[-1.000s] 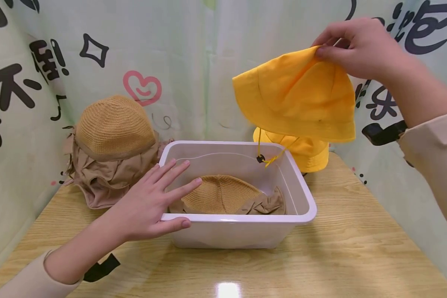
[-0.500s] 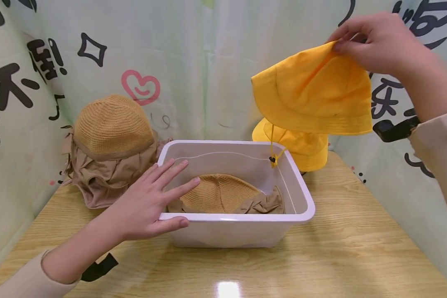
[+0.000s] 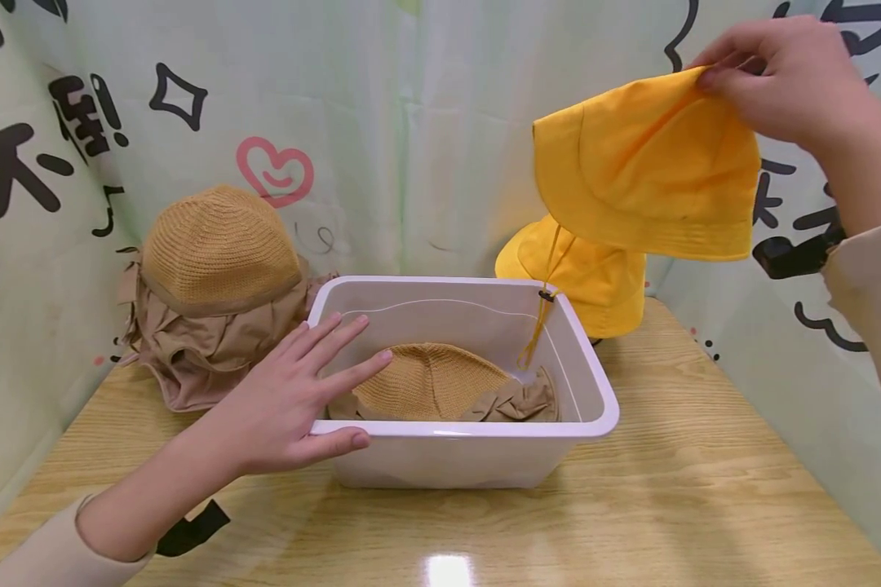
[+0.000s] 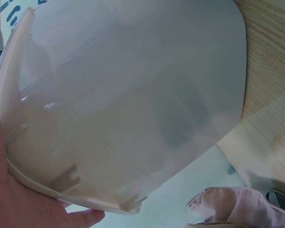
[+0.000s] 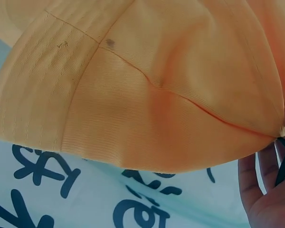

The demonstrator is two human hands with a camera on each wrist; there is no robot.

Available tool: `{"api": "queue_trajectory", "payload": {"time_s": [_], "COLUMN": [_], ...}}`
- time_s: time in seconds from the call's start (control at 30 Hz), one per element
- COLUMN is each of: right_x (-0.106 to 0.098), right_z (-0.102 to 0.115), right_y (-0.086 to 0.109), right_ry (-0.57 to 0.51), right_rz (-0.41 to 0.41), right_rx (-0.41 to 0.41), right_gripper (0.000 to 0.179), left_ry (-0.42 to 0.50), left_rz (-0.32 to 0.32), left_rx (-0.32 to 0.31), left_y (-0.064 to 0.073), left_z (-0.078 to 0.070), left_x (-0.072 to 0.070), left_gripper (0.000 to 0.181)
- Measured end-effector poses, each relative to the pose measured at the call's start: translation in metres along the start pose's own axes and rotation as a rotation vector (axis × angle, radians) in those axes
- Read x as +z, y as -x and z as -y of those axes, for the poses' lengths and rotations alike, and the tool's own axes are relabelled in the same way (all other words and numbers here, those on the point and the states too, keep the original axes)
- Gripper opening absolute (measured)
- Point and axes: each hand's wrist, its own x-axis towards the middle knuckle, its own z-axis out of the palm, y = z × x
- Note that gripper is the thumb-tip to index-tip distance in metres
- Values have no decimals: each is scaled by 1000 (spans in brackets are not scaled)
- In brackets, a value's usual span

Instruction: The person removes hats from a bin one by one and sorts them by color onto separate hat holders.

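Note:
My right hand [image 3: 785, 81] pinches a yellow bucket hat [image 3: 653, 171] by its crown, held up in the air to the right of a white plastic bin [image 3: 448, 456]. The hat's cord [image 3: 545, 297] with a black toggle dangles over the bin's back right corner. In the right wrist view the hat [image 5: 175, 95] fills most of the picture. With fingers spread and straight, my left hand [image 3: 308, 399] rests on the bin's front left rim. Inside the bin lies a tan knitted-crown hat [image 3: 433, 383] with a brown fabric brim.
Behind the bin's right back corner sits another yellow hat [image 3: 595, 285], partly covered by the raised one. To the left stands a stack of tan and brown hats [image 3: 220, 302]. A printed curtain [image 3: 448, 163] hangs behind the wooden table [image 3: 668, 505].
My right hand has moved right and slightly up with the yellow hat, uncovering more of the yellow hat behind. The cord swings. My left hand stays on the rim.

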Motion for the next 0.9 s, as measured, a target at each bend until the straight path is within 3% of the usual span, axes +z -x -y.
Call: {"api": "queue_trajectory", "payload": {"time_s": [0.47,0.9], "right_x": [-16,-26], "right_z": [-25,-67], "right_y": [4,7], "right_ry": [5,-79], "right_rz": [-99,-211], "right_rx": [131,258], "right_gripper": [41,30], "left_ry": [7,9], "left_rz": [-10,-10], "left_rx": [9,13], "left_y": [-1,-3], "left_z": [-1,-1], "left_x": [0,-1], "left_gripper": [75,75]}}
